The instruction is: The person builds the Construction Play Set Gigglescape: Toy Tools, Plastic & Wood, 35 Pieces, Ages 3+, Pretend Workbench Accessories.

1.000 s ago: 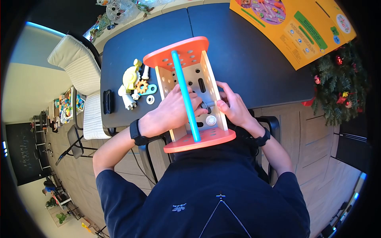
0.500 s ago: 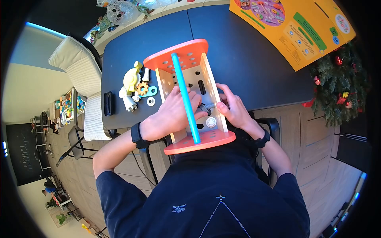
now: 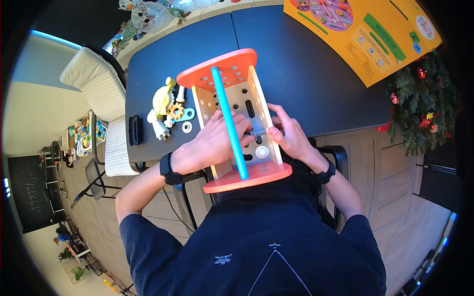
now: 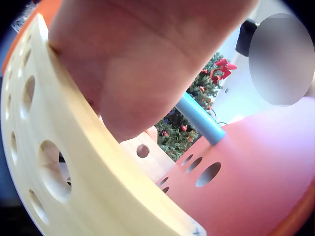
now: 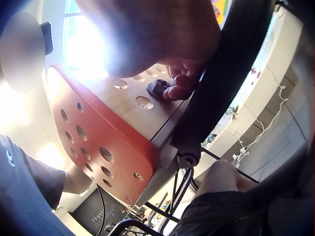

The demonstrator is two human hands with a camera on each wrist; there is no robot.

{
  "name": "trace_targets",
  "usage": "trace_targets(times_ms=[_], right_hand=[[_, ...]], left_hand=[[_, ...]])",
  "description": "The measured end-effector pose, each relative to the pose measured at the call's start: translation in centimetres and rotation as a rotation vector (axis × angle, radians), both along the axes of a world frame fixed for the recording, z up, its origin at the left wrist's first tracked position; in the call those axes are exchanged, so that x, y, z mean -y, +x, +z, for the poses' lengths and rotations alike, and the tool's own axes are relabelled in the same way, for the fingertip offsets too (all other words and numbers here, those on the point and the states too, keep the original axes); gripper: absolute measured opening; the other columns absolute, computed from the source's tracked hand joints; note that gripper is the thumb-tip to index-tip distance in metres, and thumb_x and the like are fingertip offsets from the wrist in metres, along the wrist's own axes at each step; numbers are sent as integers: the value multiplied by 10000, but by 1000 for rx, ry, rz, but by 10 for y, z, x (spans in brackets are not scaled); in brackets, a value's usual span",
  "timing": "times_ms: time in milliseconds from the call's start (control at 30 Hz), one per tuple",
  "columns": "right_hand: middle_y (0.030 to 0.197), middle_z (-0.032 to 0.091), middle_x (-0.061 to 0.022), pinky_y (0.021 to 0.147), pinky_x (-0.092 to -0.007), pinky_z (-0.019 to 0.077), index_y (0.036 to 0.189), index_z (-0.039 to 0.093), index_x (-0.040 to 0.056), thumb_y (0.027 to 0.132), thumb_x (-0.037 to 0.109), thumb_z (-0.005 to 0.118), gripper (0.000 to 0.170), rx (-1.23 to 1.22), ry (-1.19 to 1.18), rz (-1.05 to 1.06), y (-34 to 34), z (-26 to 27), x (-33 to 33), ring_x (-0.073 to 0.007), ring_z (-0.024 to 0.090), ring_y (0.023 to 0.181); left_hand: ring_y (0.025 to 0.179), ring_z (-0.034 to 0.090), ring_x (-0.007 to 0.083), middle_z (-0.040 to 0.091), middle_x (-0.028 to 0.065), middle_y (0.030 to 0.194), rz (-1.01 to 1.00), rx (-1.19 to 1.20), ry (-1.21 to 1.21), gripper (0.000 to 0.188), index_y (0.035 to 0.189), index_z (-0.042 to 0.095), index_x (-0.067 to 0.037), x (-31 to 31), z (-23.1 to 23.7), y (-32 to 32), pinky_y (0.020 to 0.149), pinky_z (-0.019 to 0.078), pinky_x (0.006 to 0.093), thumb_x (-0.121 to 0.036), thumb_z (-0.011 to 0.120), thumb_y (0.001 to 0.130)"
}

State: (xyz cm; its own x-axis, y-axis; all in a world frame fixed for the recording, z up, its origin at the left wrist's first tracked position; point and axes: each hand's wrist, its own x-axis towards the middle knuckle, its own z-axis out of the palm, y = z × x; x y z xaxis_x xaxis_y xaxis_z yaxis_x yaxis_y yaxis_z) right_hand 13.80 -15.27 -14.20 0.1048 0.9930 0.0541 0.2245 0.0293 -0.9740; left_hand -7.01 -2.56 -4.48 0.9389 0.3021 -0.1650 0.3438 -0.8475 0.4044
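Observation:
A toolbox with orange end panels (image 3: 247,178), pale wooden sides (image 3: 261,101) and a blue rod handle (image 3: 228,118) is at the table's near edge. My left hand (image 3: 212,141) reaches inside under the rod, its fingertips pinching a dark nut, mostly hidden, at the end of a grey threaded bolt (image 3: 257,132). The bolt passes through the right-hand side panel. Outside that panel, my right hand (image 3: 292,136) grips the bolt's dark head (image 5: 157,89). In the left wrist view my left palm (image 4: 142,64) hides its fingers. A white round piece (image 3: 261,152) sits in the box floor.
Left of the toolbox lie a yellow toy piece (image 3: 163,100), an orange gear (image 3: 176,111), a teal strip (image 3: 185,114), a white ring (image 3: 187,127) and a black case (image 3: 135,130). A yellow carton (image 3: 368,42) stands at the back right, near a decorated tree (image 3: 422,106).
My left fingers have turned slightly around the bolt's end, and the dark nut is less visible. The toolbox has shifted a little to the left in view. My right hand stays at the side panel.

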Motion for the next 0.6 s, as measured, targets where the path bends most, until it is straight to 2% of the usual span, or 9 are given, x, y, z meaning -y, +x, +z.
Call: trace_targets(times_ms=[133, 233, 433, 600], right_hand=[[687, 570, -97, 620, -381, 415, 1537, 448, 42, 975, 420, 642, 704, -1, -4, 3, 1, -3, 0, -230, 546, 610], [687, 576, -98, 622, -381, 421, 1542, 444, 45, 976, 404, 645, 700, -8, -21, 4, 1, 1, 0, -228, 550, 610], [691, 584, -104, 632, -380, 432, 1547, 438, 47, 979, 385, 645, 692, -32, -19, 10, 1, 1, 0, -230, 560, 618], [695, 583, -105, 632, -383, 432, 1545, 439, 45, 980, 377, 647, 687, -16, -33, 13, 1, 4, 0, -231, 560, 622]], left_hand=[[1095, 627, 308, 684, 106, 1045, 10, -17, 93, 322, 1121, 708, -35, 2, -4, -2, 1005, 472, 480, -336, 721, 1006], [1102, 624, 299, 688, 98, 1049, -66, 9, 129, 323, 1122, 705, -42, 2, -10, -7, 1017, 458, 487, -344, 717, 1010], [1113, 623, 292, 699, 88, 1071, 10, -22, 9, 272, 1135, 698, -69, 3, -2, -2, 1006, 456, 477, -311, 717, 1013], [1094, 626, 295, 705, 77, 1082, 34, 1, 44, 252, 1139, 693, -77, 5, 2, -4, 998, 459, 478, -292, 720, 1010]])
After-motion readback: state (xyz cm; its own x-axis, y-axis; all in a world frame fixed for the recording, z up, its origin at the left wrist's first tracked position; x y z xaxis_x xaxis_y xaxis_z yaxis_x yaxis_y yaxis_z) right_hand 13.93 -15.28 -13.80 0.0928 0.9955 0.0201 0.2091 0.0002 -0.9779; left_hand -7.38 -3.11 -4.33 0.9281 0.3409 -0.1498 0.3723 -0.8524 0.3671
